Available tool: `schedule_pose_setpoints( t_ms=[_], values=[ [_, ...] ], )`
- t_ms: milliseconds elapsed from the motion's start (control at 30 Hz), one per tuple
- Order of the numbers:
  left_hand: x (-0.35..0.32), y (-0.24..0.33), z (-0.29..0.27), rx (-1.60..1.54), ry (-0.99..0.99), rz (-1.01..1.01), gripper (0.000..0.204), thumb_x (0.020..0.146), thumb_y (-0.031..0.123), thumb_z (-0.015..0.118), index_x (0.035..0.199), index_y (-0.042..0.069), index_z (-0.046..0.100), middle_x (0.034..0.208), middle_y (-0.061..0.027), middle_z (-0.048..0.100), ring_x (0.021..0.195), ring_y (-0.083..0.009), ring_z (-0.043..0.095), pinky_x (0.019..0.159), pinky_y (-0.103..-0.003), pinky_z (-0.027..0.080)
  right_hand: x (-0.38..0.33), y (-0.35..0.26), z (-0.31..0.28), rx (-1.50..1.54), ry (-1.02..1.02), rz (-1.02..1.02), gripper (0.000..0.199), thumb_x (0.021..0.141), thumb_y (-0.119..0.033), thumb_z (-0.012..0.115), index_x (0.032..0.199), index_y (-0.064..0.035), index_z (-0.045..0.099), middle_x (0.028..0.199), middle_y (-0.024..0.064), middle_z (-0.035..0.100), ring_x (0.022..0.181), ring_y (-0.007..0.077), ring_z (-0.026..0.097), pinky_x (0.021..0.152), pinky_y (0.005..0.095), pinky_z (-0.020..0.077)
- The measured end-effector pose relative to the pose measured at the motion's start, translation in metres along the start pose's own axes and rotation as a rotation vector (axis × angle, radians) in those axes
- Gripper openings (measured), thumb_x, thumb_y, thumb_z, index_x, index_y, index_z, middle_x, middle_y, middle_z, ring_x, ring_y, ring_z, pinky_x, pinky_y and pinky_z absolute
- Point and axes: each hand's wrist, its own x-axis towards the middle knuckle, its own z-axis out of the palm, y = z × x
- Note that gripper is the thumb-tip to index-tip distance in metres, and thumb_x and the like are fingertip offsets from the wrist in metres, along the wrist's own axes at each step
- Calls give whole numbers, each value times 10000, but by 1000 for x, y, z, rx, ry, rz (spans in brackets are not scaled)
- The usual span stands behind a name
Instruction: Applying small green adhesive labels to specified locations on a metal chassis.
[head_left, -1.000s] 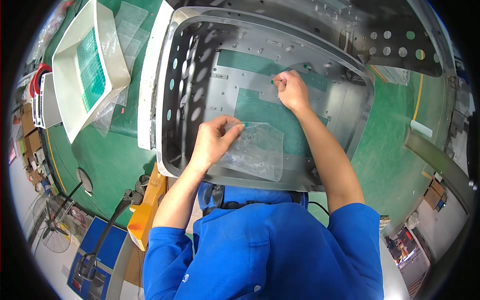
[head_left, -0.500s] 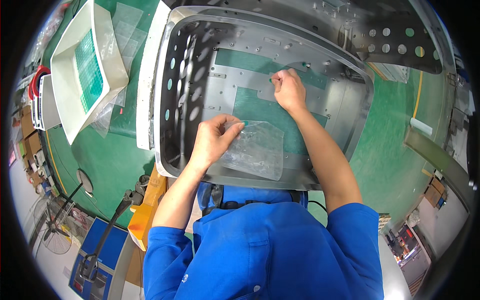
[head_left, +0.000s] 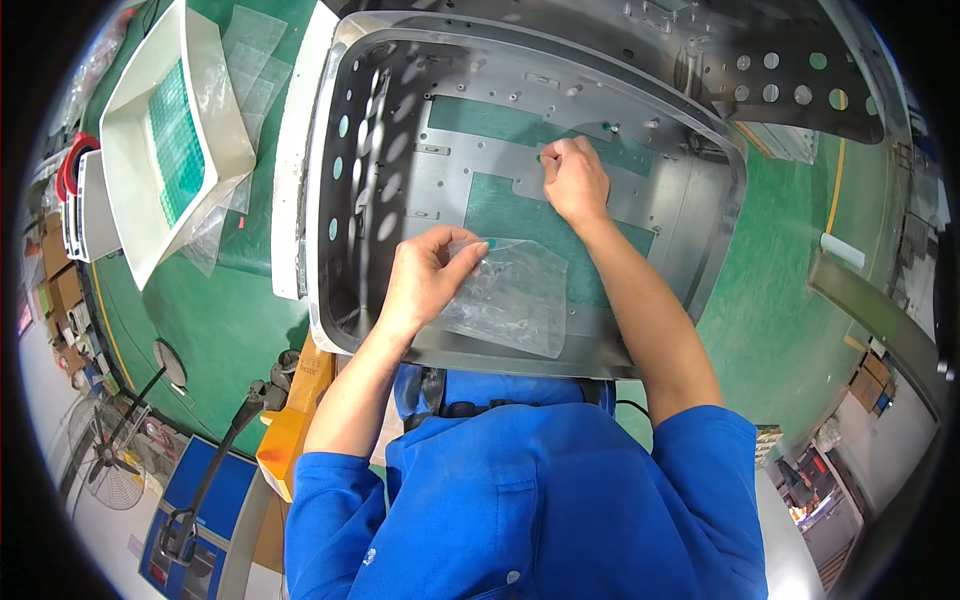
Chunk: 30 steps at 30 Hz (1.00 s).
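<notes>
Head view shows the left hand [head_left: 425,280] pinching a clear plastic bag [head_left: 510,295] inside the big metal box [head_left: 330,290], while the right hand [head_left: 572,180] pinches something tiny that could slip and get lost.

The metal chassis [head_left: 700,230] is dull grey, its side wall dotted with round holes, on a green table [head_left: 210,310]. A clear plastic bag [head_left: 510,295] glints whitish; the white tray [head_left: 215,120] holds a green grid-patterned sheet [head_left: 175,140]. The sleeves [head_left: 700,450] are bright blue.

Left hand [head_left: 425,280] pinching clear bag [head_left: 508,297], right hand [head_left: 574,180] inside grey metal housing [head_left: 330,200]
</notes>
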Motion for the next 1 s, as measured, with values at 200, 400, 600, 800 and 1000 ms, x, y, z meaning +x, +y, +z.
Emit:
schedule_pose_setpoints(
  t_ms=[200, 400, 600, 800, 1000],
  values=[
    [1, -3, 1, -21, -10, 15, 148, 775, 153, 640, 827, 15, 621, 553, 7, 562, 437, -13, 422, 402, -177, 313, 1, 2, -4, 144, -51, 64, 141, 709, -154, 636, 836, -134, 577, 768, 25, 558, 731, 224, 558, 634, 351, 443],
    [-1, 0, -3, -3, -2, 17, 148, 770, 146, 638, 832, 13, 623, 558, -4, 576, 455, -13, 440, 420, -179, 330, 21, 3, -16, 124, -254, 247, 254, 673, -217, 699, 873, -135, 565, 766, 18, 586, 721, 197, 568, 623, 335, 437],
    [-16, 11, -13, -62, 3, 98, 150, 787, 142, 634, 845, 6, 609, 600, 7, 574, 457, -3, 409, 402, -160, 295, 20, -8, -44, 571, -359, 146, 261, 681, -229, 704, 876, -86, 607, 788, 26, 613, 717, 164, 568, 628, 311, 437],
    [-30, 17, -10, 39, -14, 199, 126, 763, 96, 656, 823, -9, 620, 639, -25, 601, 577, -52, 533, 522, -188, 416, -60, -67, -108, 667, -681, -173, 177, 759, -165, 640, 867, -26, 618, 737, 13, 611, 642, 91, 523, 632, 232, 425],
    [-41, 18, 2, -27, 27, 330, 86, 767, 59, 642, 824, -1, 619, 652, -19, 595, 617, -45, 531, 548, -179, 411, -86, -50, -111, 844, -581, -76, 152, 766, -128, 630, 854, -5, 610, 722, 13, 597, 656, 72, 515, 621, 218, 419]
  ],
)
